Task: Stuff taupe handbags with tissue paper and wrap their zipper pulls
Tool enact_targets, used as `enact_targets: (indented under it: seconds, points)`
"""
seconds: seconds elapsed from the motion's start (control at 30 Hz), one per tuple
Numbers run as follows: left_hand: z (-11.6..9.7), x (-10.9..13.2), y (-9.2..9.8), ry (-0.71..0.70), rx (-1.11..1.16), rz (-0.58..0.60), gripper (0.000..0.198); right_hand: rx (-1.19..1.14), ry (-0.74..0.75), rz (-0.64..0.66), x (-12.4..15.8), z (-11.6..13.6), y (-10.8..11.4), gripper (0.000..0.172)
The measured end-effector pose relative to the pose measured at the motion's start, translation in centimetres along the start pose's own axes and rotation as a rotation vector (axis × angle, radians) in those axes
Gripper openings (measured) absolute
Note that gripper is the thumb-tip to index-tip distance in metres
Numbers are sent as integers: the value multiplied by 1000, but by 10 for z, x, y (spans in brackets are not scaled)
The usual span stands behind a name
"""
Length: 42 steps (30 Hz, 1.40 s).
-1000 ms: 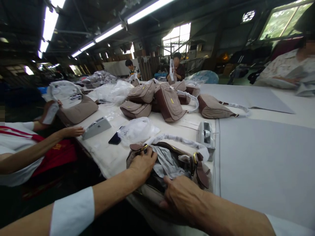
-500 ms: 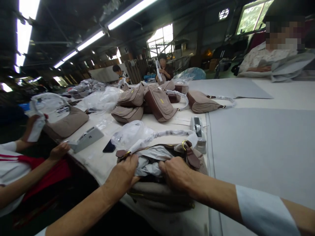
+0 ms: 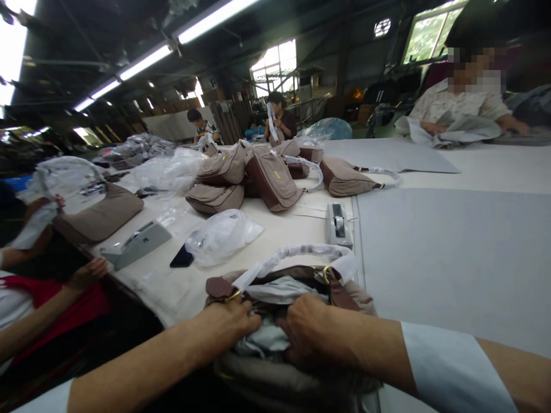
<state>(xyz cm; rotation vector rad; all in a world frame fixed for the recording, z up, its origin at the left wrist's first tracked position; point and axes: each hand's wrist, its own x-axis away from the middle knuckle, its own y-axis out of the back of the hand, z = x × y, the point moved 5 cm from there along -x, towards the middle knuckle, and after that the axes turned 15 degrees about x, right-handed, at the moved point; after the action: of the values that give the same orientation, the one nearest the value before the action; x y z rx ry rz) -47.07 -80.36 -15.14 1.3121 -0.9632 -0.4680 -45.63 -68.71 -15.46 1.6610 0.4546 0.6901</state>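
A taupe handbag (image 3: pixel 267 373) with dark brown leather tabs stands at the table's near edge, its top open toward me. Its strap (image 3: pixel 297 250) is wrapped in white film and arches over the far rim. Grey crumpled stuffing (image 3: pixel 264 338) shows in the opening. At the left end of the opening, my left hand (image 3: pixel 228 321) grips the rim just below a brass ring, its thumb over the edge. My right hand (image 3: pixel 314 327) reaches into the right side with curled fingers; their tips are hidden inside, against the stuffing.
Beyond the bag lie a crumpled clear plastic bag (image 3: pixel 224 238), a dark phone-like slab (image 3: pixel 181 256) and two tape dispensers (image 3: pixel 338 223). A pile of similar handbags (image 3: pixel 273 180) sits farther back. A co-worker's hand (image 3: pixel 88 274) is at left; another person handles grey sheets (image 3: pixel 456 131) at right.
The handbag has shifted nearer to me and its strap has come away from the clear plastic bag. My right hand has sunk deeper into the opening. The view has turned slightly right.
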Motion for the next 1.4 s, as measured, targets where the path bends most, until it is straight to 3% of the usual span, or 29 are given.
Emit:
enact_targets:
  seconds: [0.1, 0.2, 0.27, 0.37, 0.43, 0.53, 0.63, 0.73, 0.83, 0.9, 0.97, 1.07, 1.2, 1.33, 1.4]
  points:
    - [8, 3, -3, 327, -32, 125, 36, 234, 23, 139, -1, -4, 5, 35]
    - [3, 10, 10, 332, 63, 224, 39, 204, 61, 190, 10, -6, 19, 35]
    - [-4, 16, 27, 292, 218, 225, 42, 94, 60, 53, 19, -8, 31, 30]
    - [-10, 20, 55, 274, 402, 43, 42, 41, -59, -188, 27, -15, 38, 35]
    - [-11, 16, 62, 299, 413, -101, 50, 66, -142, -140, 26, -17, 26, 45]
    - [-15, 1, 41, 295, 375, -69, 58, 92, -98, 5, 22, -9, 5, 38]
    - [-19, -15, 9, 228, 357, 10, 39, 98, -46, -41, 22, 0, 4, 27]
    - [-16, -21, -8, 194, 321, 3, 29, 152, -119, -59, 23, -6, 9, 31]
    - [-10, -13, 0, 195, 387, -58, 23, 180, -101, 111, 21, -13, 4, 22]
    - [-5, -6, 10, 217, 470, -98, 33, 205, -62, 154, 19, -12, 2, 18]
    - [-4, -6, 13, 256, 448, -51, 40, 242, -38, 148, 17, -6, 2, 17]
    - [-2, -21, 6, 350, 303, 74, 33, 325, 47, 187, 15, 10, 0, 14]
    - [1, -34, 3, 377, 284, 65, 30, 406, 115, 306, 20, 16, -1, 17]
    - [-3, -16, 23, 231, 336, -83, 42, 440, -20, 144, 27, -2, 16, 26]
    - [-6, -13, 25, 186, 362, -36, 40, 409, 17, 176, 29, -5, 15, 21]
